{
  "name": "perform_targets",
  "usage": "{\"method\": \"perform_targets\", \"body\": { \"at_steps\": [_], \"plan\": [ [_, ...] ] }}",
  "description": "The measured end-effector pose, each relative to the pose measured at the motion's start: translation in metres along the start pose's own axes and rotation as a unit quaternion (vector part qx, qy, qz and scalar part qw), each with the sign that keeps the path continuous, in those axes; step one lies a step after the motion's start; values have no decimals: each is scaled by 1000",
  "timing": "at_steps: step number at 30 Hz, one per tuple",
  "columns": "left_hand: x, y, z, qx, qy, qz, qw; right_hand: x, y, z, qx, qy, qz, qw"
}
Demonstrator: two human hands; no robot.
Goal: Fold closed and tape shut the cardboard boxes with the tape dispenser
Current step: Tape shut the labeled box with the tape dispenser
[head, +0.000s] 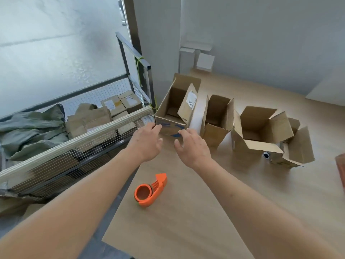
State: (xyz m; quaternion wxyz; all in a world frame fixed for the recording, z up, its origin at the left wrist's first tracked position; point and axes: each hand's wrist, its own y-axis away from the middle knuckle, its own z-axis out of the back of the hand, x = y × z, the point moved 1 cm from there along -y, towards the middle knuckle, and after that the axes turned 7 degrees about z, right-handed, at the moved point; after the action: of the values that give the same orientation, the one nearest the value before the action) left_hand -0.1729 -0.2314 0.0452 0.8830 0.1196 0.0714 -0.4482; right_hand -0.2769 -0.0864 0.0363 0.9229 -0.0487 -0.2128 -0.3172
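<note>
Several open cardboard boxes stand in a row on the wooden table [186, 221]. The leftmost box [173, 101] has blue print on its front and its flaps up. My left hand [147, 141] is at that box's front left corner, fingers spread. My right hand [192, 144] reaches toward its front right side, fingers apart, holding nothing. A second open box [216, 116] and a third open box [259, 131] stand to the right. The orange tape dispenser [149, 191] lies on the table below my hands, untouched.
A wire cage cart [74, 131] at the left holds cardboard packages and grey-green cloth. A fourth box [296, 150] lies on its side at the far right beside a small grey roll [266, 155]. White walls close the back.
</note>
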Motion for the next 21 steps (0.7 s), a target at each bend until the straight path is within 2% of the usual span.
{"method": "perform_targets", "body": {
  "at_steps": [3, 8, 14, 21],
  "plan": [
    [18, -43, -8, -1, 31, -3, 1000, -1, -32, -11, -2, -18, -25, 1000],
    [45, -113, -21, -3, 59, -7, 998, -2, -87, -28, -63, -2, -73, 995],
    [69, -154, -38, 34, 84, -99, 991, 4, -121, -52, -74, 11, -161, 984],
    [90, -154, -30, 41, 69, -117, 990, 34, -120, -70, -62, -21, -110, 992]
  ]
}}
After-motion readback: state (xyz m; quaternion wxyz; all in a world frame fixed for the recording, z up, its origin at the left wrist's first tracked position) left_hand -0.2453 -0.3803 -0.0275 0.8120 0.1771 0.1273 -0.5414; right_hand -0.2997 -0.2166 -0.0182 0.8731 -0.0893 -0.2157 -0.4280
